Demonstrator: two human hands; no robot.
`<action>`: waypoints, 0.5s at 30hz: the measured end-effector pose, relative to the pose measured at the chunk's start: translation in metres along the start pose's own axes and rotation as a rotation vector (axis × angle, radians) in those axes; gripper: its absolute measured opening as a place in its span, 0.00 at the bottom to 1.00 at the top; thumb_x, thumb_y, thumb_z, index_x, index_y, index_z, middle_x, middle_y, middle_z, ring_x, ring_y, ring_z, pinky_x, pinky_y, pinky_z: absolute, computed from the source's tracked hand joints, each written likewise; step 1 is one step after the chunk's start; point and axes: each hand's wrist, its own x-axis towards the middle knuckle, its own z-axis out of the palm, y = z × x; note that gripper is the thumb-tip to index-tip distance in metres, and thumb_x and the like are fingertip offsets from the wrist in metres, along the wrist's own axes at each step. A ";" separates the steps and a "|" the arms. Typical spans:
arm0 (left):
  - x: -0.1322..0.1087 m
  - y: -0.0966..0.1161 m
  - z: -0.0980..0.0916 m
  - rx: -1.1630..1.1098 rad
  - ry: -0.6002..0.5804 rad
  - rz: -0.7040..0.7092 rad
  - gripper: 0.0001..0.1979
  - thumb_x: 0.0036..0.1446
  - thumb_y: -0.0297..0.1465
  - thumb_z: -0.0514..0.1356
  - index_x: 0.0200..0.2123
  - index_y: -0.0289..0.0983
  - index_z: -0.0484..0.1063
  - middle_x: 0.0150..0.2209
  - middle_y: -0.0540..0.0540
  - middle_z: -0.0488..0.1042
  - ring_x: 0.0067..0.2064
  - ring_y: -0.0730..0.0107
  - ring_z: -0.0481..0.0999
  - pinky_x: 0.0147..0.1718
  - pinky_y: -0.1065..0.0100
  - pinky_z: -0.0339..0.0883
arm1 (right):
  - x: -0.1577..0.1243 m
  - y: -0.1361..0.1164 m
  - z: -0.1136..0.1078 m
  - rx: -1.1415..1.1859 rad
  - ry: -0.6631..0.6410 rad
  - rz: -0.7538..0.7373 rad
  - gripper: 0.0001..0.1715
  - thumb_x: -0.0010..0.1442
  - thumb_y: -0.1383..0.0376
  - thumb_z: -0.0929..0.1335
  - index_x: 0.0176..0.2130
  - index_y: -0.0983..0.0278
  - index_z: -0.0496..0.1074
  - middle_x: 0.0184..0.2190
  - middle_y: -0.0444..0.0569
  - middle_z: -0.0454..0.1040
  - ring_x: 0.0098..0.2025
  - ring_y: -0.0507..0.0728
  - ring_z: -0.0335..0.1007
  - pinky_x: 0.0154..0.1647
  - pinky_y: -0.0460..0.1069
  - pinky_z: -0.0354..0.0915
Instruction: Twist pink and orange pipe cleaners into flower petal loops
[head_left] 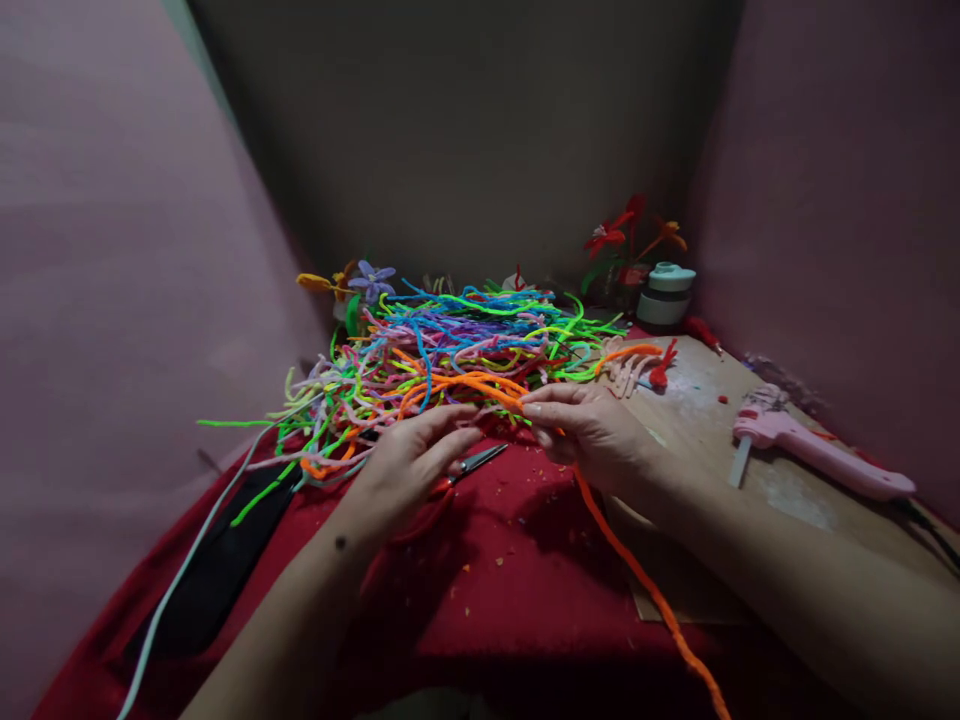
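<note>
My right hand (589, 425) has its fingertips pinched on an orange pipe cleaner. A long, thick-looking orange pipe cleaner (637, 575) runs from under that hand down past the table's front edge. My left hand (424, 450) is beside the pile, thumb and fingers apart, with nothing visible between them. Just in front of both hands lie orange stems (465, 380) on a heap of many-coloured pipe cleaners (480, 335). Scissors (480, 460) with red handles rest on the cloth, partly hidden by my left hand.
A red cloth (495, 600) with orange scraps covers the table. Right, a board (690, 400) bears a pink glue gun (817, 450) and a red piece (662, 368). A lidded jar (666, 295) and fuzzy flowers (371, 280) stand behind. A white cable (195, 560) crosses left.
</note>
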 end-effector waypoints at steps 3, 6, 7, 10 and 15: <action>0.010 0.016 0.020 -0.450 -0.053 -0.004 0.14 0.56 0.40 0.54 0.35 0.35 0.70 0.26 0.50 0.69 0.22 0.77 0.64 0.20 0.74 0.58 | -0.001 0.002 0.000 -0.016 -0.026 0.020 0.09 0.48 0.63 0.71 0.25 0.67 0.71 0.15 0.41 0.65 0.13 0.43 0.50 0.14 0.43 0.41; 0.020 0.024 0.033 -0.415 0.140 0.077 0.14 0.55 0.36 0.56 0.22 0.34 0.66 0.19 0.53 0.61 0.21 0.79 0.59 0.20 0.75 0.54 | -0.001 0.003 0.001 -0.029 -0.008 0.047 0.12 0.48 0.63 0.71 0.22 0.67 0.68 0.14 0.40 0.64 0.13 0.43 0.48 0.14 0.43 0.39; 0.023 0.025 0.035 -0.356 0.224 0.125 0.14 0.54 0.34 0.57 0.19 0.34 0.64 0.18 0.53 0.60 0.22 0.80 0.58 0.20 0.76 0.53 | -0.001 0.003 0.001 -0.027 -0.008 0.062 0.13 0.48 0.62 0.71 0.22 0.67 0.67 0.14 0.40 0.64 0.12 0.43 0.47 0.13 0.43 0.39; 0.030 0.025 0.037 -0.315 0.371 0.216 0.14 0.52 0.30 0.59 0.18 0.34 0.62 0.19 0.54 0.60 0.22 0.81 0.58 0.20 0.77 0.53 | 0.000 0.004 0.000 0.013 -0.039 0.097 0.14 0.50 0.60 0.71 0.23 0.67 0.68 0.13 0.40 0.63 0.12 0.43 0.46 0.13 0.43 0.38; 0.038 0.019 0.044 -0.727 0.180 0.043 0.10 0.55 0.34 0.57 0.26 0.35 0.66 0.14 0.55 0.63 0.15 0.79 0.60 0.15 0.75 0.53 | 0.001 0.005 0.000 0.109 -0.080 0.158 0.09 0.51 0.64 0.69 0.26 0.68 0.69 0.13 0.40 0.64 0.11 0.42 0.44 0.13 0.43 0.36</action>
